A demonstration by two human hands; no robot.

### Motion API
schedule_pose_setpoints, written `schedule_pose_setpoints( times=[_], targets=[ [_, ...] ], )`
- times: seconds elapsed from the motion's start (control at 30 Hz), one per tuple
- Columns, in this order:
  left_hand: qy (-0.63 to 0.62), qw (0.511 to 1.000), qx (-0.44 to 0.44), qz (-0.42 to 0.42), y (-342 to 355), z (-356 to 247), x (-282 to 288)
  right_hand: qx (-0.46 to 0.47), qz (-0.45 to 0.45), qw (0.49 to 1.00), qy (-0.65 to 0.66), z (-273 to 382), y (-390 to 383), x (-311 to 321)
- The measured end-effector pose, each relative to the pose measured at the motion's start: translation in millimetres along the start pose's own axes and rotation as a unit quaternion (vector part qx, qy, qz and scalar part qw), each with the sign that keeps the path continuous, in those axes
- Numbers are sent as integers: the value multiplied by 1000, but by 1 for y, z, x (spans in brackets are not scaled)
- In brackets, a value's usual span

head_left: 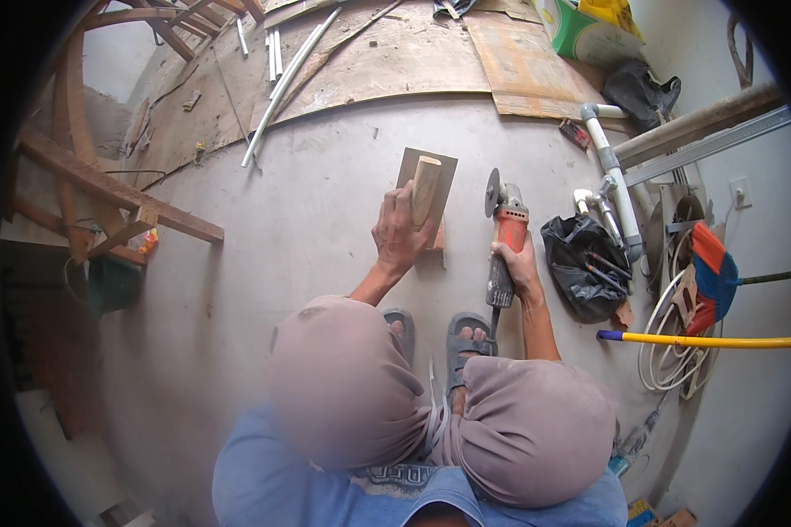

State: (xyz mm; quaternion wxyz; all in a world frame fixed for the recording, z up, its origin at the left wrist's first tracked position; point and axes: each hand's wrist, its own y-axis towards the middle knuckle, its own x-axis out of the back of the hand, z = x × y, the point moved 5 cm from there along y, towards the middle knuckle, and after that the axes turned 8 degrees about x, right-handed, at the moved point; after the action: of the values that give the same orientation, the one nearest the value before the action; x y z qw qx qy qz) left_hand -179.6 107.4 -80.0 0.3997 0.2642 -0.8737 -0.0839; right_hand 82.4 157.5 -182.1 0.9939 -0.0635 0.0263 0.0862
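My left hand is closed on the wooden handle of a flat plastering trowel, its rectangular metal blade tilted up above the floor. To its right, my right hand is wrapped round the body of an orange and black angle grinder. The grinder's thin cutting disc stands upright near the trowel's right edge, with a gap between them. Part of a reddish-brown block shows below the trowel; the rest is hidden. The grinder's cord runs down past my right sandal.
A black plastic bag lies right of the grinder, near white pipes, a coiled white cable and a yellow pole. Wooden framing and a green bucket stand at left. Dusty boards cover the far floor.
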Motion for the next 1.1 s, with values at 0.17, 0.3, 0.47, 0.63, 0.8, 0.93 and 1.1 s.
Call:
schedule_pose_setpoints(
  times=[0.17,0.3,0.47,0.63,0.8,0.93,1.1],
  targets=[
    [-2,1000,13,0,6,-1,5,-13,-1,1000,12,1,-2,-1],
    [4,1000,30,-1,5,4,4,-9,7,1000,14,5,-3,-3],
    [2,999,37,3,2,11,1,-15,10,1000,20,9,-5,-5],
    [23,995,81,45,0,21,-13,-7,11,1000,23,2,-3,-5],
    [50,987,134,75,-8,39,-38,-22,10,999,23,1,-3,-6],
    [75,974,179,113,-16,53,-56,-24,14,999,20,-2,-2,-8],
    [86,981,146,98,-25,47,-57,-24,16,999,26,-6,-3,-9]
  ],
)
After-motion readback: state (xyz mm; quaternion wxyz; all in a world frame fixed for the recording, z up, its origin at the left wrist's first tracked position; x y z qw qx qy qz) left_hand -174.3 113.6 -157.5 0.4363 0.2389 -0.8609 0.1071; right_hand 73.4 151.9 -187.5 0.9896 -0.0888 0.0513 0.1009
